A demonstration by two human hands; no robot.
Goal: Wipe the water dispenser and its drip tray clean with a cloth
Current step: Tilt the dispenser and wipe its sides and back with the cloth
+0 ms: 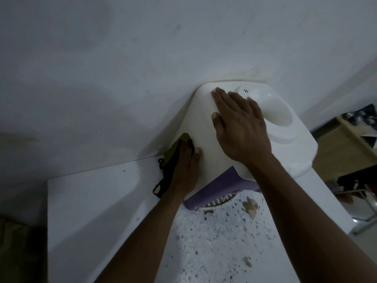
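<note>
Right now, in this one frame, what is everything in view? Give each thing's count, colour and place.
water dispenser: one, white with a purple front, against the wall
drip tray: one, pale grille, under the purple front, mostly hidden
cloth: one, olive and dark, on the dispenser's left side
wall: one, white, behind the dispenser
white surface: one, left of the dispenser
speckled surface: one, white with dark flecks, below the dispenser's front
brown shelf or box: one, far right
metal frame: one, grey, lower right
left hand: presses the cloth to the dispenser's side, fingers hidden by it
right hand: flat on the dispenser's top, fingers straight
</note>
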